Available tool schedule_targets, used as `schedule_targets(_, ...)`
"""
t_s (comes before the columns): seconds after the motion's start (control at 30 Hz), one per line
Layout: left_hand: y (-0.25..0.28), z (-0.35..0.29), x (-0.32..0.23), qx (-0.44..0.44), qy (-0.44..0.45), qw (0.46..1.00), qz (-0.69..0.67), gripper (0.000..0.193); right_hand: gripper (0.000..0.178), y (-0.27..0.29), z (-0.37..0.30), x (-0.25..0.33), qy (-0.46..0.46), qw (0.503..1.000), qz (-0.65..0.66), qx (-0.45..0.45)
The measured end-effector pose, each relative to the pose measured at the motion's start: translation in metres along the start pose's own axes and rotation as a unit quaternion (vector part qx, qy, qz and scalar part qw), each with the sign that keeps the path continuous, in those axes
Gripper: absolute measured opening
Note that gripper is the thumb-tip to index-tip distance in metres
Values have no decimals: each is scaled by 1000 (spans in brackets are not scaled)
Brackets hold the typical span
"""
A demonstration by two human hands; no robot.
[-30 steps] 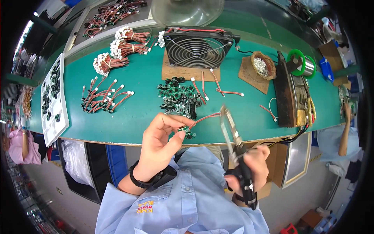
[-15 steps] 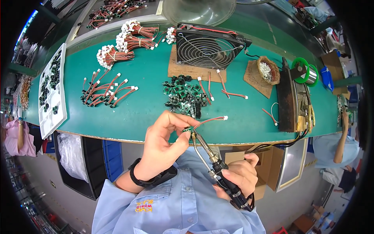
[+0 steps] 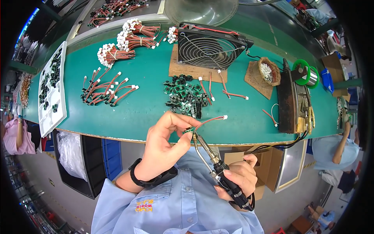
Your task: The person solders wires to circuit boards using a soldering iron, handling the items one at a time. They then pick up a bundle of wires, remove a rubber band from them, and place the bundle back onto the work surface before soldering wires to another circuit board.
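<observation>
Between thumb and fingers, my left hand point(image 3: 168, 136) pinches a small green circuit board point(image 3: 189, 129), mostly covered by the fingertips. From it a short red-and-black wire lead point(image 3: 209, 120) runs right to a white plug. My right hand point(image 3: 240, 177) is wrapped round the black handle of a soldering iron point(image 3: 218, 165) with a thin metal feed tube alongside. The iron's tip meets the board's edge at the left fingertips; the joint itself is too small to make out. Just beyond lies a pile of green-and-black small boards point(image 3: 185, 93), with several loose wire leads point(image 3: 210, 86) beside it.
A black fan point(image 3: 210, 46) stands behind the pile. Wired boards point(image 3: 107, 89) and bundled leads point(image 3: 113, 54) lie left, near a white tray point(image 3: 58, 113). To the right are a bowl of pellets point(image 3: 267, 72), a dark soldering stand point(image 3: 287, 101) and a green solder spool point(image 3: 302, 70).
Hardly anything differs. Both hands, the board and the soldering iron stay together in nearly the same place, while the whole view has shifted very slightly.
</observation>
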State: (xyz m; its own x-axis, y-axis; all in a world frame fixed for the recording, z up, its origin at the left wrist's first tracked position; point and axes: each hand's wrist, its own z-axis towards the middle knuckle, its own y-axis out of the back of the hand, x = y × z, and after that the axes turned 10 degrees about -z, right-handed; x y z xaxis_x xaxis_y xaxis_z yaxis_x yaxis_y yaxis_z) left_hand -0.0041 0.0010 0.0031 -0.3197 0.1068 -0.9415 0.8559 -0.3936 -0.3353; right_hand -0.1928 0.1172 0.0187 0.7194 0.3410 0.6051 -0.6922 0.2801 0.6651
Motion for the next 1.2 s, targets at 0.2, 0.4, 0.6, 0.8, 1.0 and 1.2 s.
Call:
schedule_targets(0.2,0,-2,-1,3,15,1000,0,13,43,-1,0,0,-3,1000,12,-6)
schedule_targets(0.4,-1,-2,-1,7,11,1000,-2,13,43,2,0,0,-6,1000,10,3)
schedule_targets(0.6,-1,-1,-3,9,14,1000,-3,12,42,1,0,0,-7,1000,13,-2)
schedule_targets(0.8,-2,-1,0,0,3,1000,-19,13,42,0,-2,-1,-6,1000,19,-6)
schedule_targets(1.0,-4,0,-3,0,11,1000,-19,12,43,1,-5,-2,-9,1000,15,-5)
schedule_targets(1.2,-4,0,-3,2,11,1000,-14,11,43,4,-4,-1,-12,1000,18,8)
